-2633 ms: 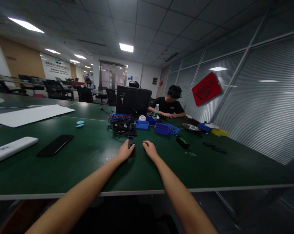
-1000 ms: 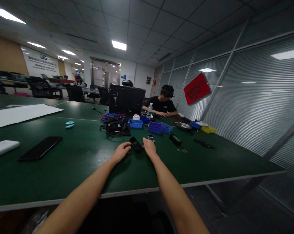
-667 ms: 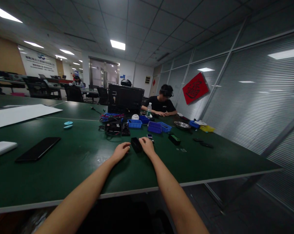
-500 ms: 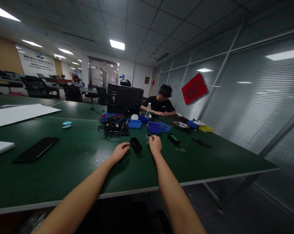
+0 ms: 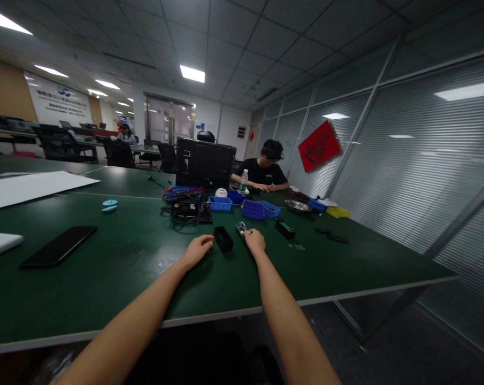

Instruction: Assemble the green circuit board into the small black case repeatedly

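Note:
On the green table (image 5: 145, 289), a small open black box (image 5: 223, 239) lies between my hands. My left hand (image 5: 198, 250) rests just left of it, fingers apart and holding nothing. Right of the box, my right hand (image 5: 254, 240) has its fingers closed on a small circuit board (image 5: 240, 229), whose far end sticks out past the fingertips. A second black box with a green board in it (image 5: 285, 229) lies to the right of my right hand. Small clear pieces (image 5: 300, 247) are on the table below that box.
Blue bins (image 5: 220, 203), a ball (image 5: 221, 192), cables and a black device (image 5: 184, 209) stand farther back. A metal bowl (image 5: 298, 206) is at the back right, a black phone (image 5: 59, 246) at the left. Another person (image 5: 261, 172) sits across the table behind a bottle (image 5: 244, 181).
The circuit board in my right hand has tilted down and now lies flatter, pointing away to the left. My right hand has lowered slightly. My left hand has hardly moved.

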### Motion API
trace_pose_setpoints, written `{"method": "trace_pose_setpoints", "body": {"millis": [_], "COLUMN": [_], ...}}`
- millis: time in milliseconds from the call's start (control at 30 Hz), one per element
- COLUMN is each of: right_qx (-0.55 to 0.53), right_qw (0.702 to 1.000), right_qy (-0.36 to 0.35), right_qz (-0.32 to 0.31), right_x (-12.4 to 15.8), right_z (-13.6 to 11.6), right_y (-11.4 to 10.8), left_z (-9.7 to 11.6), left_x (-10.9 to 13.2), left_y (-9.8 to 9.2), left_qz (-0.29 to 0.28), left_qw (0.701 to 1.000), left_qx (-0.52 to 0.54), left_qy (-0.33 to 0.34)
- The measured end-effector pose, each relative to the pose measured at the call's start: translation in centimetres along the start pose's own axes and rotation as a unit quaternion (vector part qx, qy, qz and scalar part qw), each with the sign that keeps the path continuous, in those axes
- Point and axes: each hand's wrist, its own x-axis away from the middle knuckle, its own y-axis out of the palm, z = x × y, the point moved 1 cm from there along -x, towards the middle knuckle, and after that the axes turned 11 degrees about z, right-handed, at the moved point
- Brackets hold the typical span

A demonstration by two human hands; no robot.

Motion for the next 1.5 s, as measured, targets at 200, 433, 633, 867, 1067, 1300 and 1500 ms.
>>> {"method": "trace_pose_setpoints", "body": {"millis": [200,433,633,867,1067,1300,1500], "right_qx": [0.043,-0.014,-0.015,0.043,-0.123,-0.177,-0.063], "right_qw": [0.995,0.997,0.999,0.994,0.981,0.961,0.972], "right_qy": [-0.05,-0.039,-0.025,-0.073,-0.095,-0.17,-0.171], "right_qz": [0.072,0.058,0.037,0.062,0.114,0.127,0.146], "right_x": [0.6,0.0,0.0,0.8,1.5,4.9,6.0], "right_z": [0.0,0.2,0.1,-0.4,-2.0,-5.4,-5.9], "right_y": [-0.1,0.5,0.1,0.1,-0.2,-0.3,-0.1], "left_z": [0.4,0.0,0.1,0.4,0.4,0.4,0.2], "left_x": [0.2,0.0,0.0,0.2,0.1,0.1,0.0], "left_y": [0.0,0.1,0.0,0.0,0.0,0.1,0.1], "left_qz": [-0.001,-0.001,-0.006,-0.003,0.001,0.009,0.006], "left_qw": [1.0,1.0,1.0,1.0,1.0,1.0,1.0], "left_qx": [0.01,0.011,0.002,0.01,0.008,0.01,0.008], "left_qy": [-0.01,-0.009,0.001,0.0,-0.008,-0.001,0.009]}}
